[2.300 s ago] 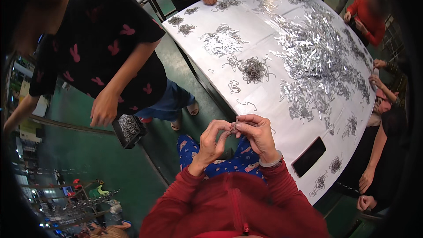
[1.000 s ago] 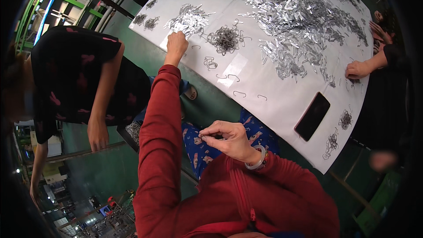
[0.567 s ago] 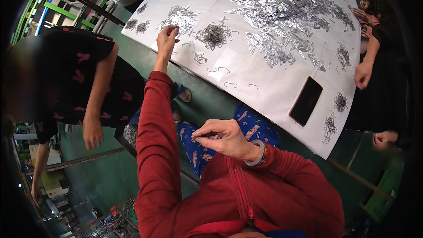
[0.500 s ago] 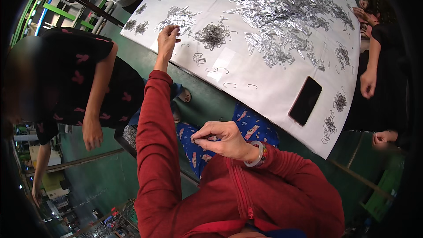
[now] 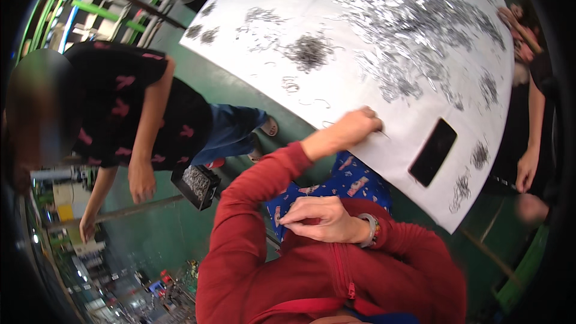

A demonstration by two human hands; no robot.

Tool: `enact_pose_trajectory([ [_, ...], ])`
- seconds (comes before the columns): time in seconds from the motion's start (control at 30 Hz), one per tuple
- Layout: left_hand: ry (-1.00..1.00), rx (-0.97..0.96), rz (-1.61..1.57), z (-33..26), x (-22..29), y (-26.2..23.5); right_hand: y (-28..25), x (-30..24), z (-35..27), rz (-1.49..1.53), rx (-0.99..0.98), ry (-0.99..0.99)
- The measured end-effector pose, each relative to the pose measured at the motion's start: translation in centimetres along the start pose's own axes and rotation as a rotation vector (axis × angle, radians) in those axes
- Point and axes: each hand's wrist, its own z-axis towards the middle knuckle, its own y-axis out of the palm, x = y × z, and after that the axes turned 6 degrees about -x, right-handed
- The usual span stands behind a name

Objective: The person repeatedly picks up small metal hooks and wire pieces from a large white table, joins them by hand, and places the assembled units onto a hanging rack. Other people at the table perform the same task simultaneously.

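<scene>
At the counter's (image 5: 348, 87) near edge, I cannot tell whether the blurred left hand (image 5: 355, 126) grasps a thin wire (image 5: 384, 134); the right hand (image 5: 324, 219) has fingers (image 5: 294, 217) pinched together.

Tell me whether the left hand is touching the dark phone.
Apart: the head view shows a stretch of white tabletop between the left hand and the dark phone.

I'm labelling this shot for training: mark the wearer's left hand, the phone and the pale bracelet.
Left hand (image 5: 355, 127): head view, on the back of the hand, slightly blurred.
Phone (image 5: 433, 152): head view, middle of its dark face.
Bracelet (image 5: 372, 228): head view, on its pale band.
</scene>
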Motion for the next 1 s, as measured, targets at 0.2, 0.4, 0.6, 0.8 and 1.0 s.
enact_pose_trajectory([
  [0.2,-0.066,0.372,0.111,1.1,-0.1,0.1,-0.7,0.6,0.2,0.007,-0.026,0.044],
  [0.4,-0.707,0.806,0.289,-8.5,-11.6,-10.9,-1.7,1.8,0.6,-0.029,-0.007,0.137],
  [0.6,-0.7,0.51,0.493,-11.5,-17.4,-11.1,-2.4,2.3,1.7,-0.162,0.021,0.17],
  [0.8,-0.67,0.682,0.242,-10.2,-13.0,-10.3,-2.9,2.4,2.4,-0.054,0.104,0.272],
  [1.0,-0.564,0.94,-0.471,-13.4,4.0,-8.1,-2.9,3.2,4.2,-0.07,0.239,0.278],
])
